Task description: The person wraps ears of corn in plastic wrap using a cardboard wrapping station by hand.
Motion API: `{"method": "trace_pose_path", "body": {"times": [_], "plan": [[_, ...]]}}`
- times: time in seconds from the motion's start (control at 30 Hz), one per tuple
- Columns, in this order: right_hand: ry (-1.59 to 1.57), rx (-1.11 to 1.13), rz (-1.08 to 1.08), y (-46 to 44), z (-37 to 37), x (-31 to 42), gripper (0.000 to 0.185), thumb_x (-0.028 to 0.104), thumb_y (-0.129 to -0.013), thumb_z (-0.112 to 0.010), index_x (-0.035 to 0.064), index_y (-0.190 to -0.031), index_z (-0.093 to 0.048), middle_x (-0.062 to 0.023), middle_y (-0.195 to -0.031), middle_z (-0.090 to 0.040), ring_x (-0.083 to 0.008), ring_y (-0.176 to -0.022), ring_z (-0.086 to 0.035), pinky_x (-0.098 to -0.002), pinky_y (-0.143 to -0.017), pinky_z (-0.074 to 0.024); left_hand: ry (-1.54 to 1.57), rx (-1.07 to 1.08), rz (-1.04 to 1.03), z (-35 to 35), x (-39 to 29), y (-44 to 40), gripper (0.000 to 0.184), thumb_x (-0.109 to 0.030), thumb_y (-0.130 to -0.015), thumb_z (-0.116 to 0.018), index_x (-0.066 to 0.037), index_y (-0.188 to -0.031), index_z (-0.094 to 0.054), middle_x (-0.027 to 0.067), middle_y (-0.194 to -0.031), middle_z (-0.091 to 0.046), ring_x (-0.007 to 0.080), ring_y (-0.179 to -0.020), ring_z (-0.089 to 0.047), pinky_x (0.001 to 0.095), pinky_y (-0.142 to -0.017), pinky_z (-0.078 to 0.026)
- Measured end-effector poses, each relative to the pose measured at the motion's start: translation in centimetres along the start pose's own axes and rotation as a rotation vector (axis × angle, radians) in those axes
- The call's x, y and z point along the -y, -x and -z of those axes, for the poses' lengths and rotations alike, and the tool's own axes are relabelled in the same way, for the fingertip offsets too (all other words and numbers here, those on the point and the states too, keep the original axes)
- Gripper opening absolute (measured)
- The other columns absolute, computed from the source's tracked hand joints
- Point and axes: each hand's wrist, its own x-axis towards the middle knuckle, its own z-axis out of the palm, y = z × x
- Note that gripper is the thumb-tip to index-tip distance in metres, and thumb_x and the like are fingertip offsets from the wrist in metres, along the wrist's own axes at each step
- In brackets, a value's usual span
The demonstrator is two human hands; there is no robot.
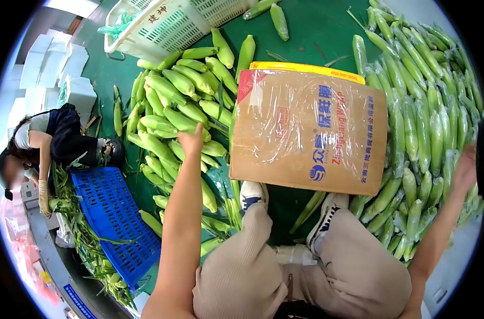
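Evidently, the left hand [192,141] meets a green corn ear [178,120], while the right hand [464,167] nears wrapped ears [421,130], both grips indiscernible.

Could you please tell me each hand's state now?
Left hand: at green unwrapped corn ears; grip unclear.
Right hand: near green plastic-wrapped corn ears; grip unclear.

Left fingers [199,131] at green corn [177,118]
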Motion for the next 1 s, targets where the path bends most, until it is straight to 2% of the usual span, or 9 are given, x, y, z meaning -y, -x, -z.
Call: {"method": "trace_pose_path", "body": {"times": [0.1, 0.13, 0.2, 0.33, 0.43, 0.6, 0.73, 0.87, 1.0], "plan": [[0.054, 0.118, -0.233, 14.9, -9.7, -10.8, 0.045, 0.024, -0.101, -0.065, 0.0055, -0.141, -0.055, -0.0060, -0.117, -0.066, -0.0140, -0.099, -0.062, -0.0304, -0.089, -0.0512, 0.237, 0.120, 0.015, -0.3, 0.9, -2.5, 0.081, -0.041, -0.070, -0.091, 0.008, -0.125, -0.058, 0.0226, -0.128, -0.067, 0.0405, -0.117, -0.065, 0.0436, -0.102, -0.051], [0.282, 0.325, -0.291, 18.4, -12.3, -10.8, 0.045, 0.017, -0.098, -0.066, 0.0060, -0.140, -0.055, -0.0048, -0.116, -0.065, -0.0143, -0.099, -0.063, -0.0306, -0.090, -0.0514, 0.566, 0.156, 0.333, -3.6, 4.0, -6.0, 0.063, -0.034, -0.075, -0.085, 0.002, -0.123, -0.061, 0.0160, -0.124, -0.070, 0.0382, -0.111, -0.066, 0.0467, -0.098, -0.053], [0.690, 0.815, -0.324, 22.4, -14.2, -11.5, 0.052, 0.012, -0.089, -0.076, 0.0098, -0.138, -0.059, -0.0027, -0.129, -0.063, -0.0154, -0.113, -0.059, -0.0341, -0.097, -0.0499, 1.238, 0.435, 0.648, 3.2, -4.6, 1.8, 0.038, -0.022, -0.089, -0.066, -0.012, -0.126, -0.063, 0.0138, -0.118, -0.070, 0.0281, -0.102, -0.069, 0.0535, -0.088, -0.055], [1.166, 1.275, 0.244, 23.9, -16.0, -11.7, 0.059, 0.017, -0.079, -0.082, 0.0196, -0.135, -0.066, -0.0065, -0.112, -0.061, -0.0254, -0.102, -0.059, -0.0400, -0.093, -0.0475, 0.895, 0.345, -0.341, 9.5, -16.3, 15.6, 0.082, 0.010, -0.074, -0.060, -0.005, -0.152, -0.041, 0.0152, -0.131, -0.060, 0.0278, -0.112, -0.063, 0.0367, -0.096, -0.053], [1.232, 1.339, 0.362, 24.0, -16.8, -12.5, 0.053, 0.020, -0.081, -0.079, 0.0217, -0.132, -0.068, -0.0064, -0.096, -0.058, -0.0281, -0.094, -0.057, -0.0396, -0.088, -0.0458, 0.297, 0.359, -1.276, 11.0, -22.4, 20.1, 0.078, 0.013, -0.065, -0.066, -0.010, -0.139, -0.060, 0.0115, -0.123, -0.064, 0.0317, -0.116, -0.063, 0.0381, -0.099, -0.051], [1.183, 1.360, 0.534, 24.9, -15.4, -15.8, 0.028, 0.019, -0.090, -0.071, 0.0166, -0.118, -0.071, -0.0045, -0.088, -0.060, -0.0274, -0.092, -0.059, -0.0411, -0.086, -0.0467, -0.144, 0.487, -1.365, 7.5, -23.3, 22.9, 0.069, -0.005, -0.068, -0.074, -0.024, -0.133, -0.065, 0.0052, -0.118, -0.066, 0.0323, -0.109, -0.062, 0.0430, -0.091, -0.055], [0.474, 0.453, 0.208, 27.3, -18.3, -14.2, 0.011, 0.011, -0.097, -0.065, 0.0079, -0.107, -0.066, -0.0088, -0.100, -0.069, -0.0245, -0.090, -0.067, -0.0385, -0.079, -0.0529, -0.183, 0.521, -1.369, 7.8, -23.5, 23.1, 0.068, -0.006, -0.068, -0.075, -0.024, -0.133, -0.065, 0.0051, -0.116, -0.066, 0.0319, -0.109, -0.062, 0.0427, -0.090, -0.055], [0.725, 0.800, 0.061, 23.9, -20.3, -12.2, 0.037, 0.019, -0.093, -0.074, 0.0113, -0.128, -0.061, -0.0092, -0.096, -0.067, -0.0242, -0.088, -0.066, -0.0362, -0.078, -0.0524, -0.152, 0.543, -1.364, 7.9, -23.9, 22.8, 0.063, -0.005, -0.070, -0.072, -0.022, -0.131, -0.067, 0.0057, -0.114, -0.066, 0.0330, -0.107, -0.062, 0.0433, -0.089, -0.055], [1.302, 1.278, 0.519, 26.0, -16.8, -12.6, 0.045, 0.033, -0.082, -0.082, 0.0199, -0.123, -0.069, -0.0042, -0.091, -0.059, -0.0237, -0.085, -0.059, -0.0358, -0.079, -0.0462, -0.171, 0.581, -1.295, 8.2, -24.2, 22.9, 0.064, -0.007, -0.072, -0.074, -0.021, -0.134, -0.065, 0.0068, -0.118, -0.065, 0.0346, -0.112, -0.061, 0.0440, -0.093, -0.053]]}}
